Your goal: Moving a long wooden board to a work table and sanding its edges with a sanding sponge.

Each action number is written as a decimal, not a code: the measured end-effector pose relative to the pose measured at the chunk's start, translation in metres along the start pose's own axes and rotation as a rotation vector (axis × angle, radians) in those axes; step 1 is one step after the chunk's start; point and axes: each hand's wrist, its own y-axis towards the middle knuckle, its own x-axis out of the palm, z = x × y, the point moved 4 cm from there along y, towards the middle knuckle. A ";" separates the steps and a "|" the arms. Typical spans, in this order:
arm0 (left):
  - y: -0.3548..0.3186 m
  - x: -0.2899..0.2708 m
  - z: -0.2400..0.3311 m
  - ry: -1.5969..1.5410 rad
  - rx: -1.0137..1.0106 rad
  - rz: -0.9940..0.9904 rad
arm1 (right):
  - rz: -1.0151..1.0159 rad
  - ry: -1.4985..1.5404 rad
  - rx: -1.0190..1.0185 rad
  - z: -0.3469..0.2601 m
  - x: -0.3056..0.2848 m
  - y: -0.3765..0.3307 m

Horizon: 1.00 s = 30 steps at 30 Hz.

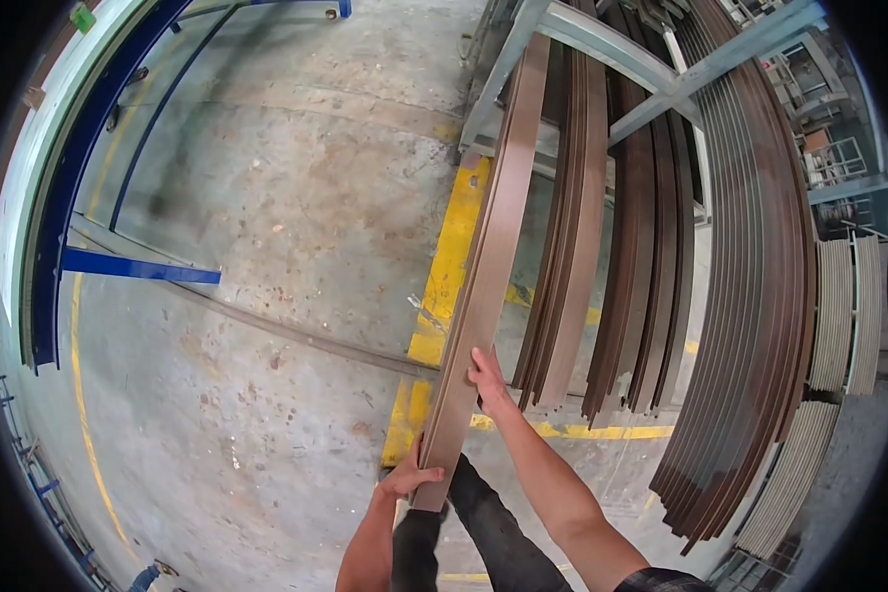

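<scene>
A long, light-brown profile plank (493,227) runs from just in front of my legs up toward the metal rack. My left hand (410,480) grips its near end, thumb over the top face and fingers down the left side. Farther along, my right hand (487,383) clasps the plank's right edge, with some of its fingers hidden beneath. The far end of the plank reaches the rack's upright. Right beside it, stacks of similar brown planks (572,237) and darker planks (641,257) lie side by side in the rack.
A grey steel rack frame (622,59) crosses over the stacks. Wide dark-brown ribbed panels (750,257) lie farther right, with pale slatted stacks (834,316) beyond. On the left stands a blue-framed table (49,247) with a protruding leg (143,266). Yellow floor stripes (454,257) run under the plank.
</scene>
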 end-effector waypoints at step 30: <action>-0.027 -0.035 -0.014 0.063 0.143 0.092 | -0.651 -0.302 0.580 0.277 -0.006 -0.238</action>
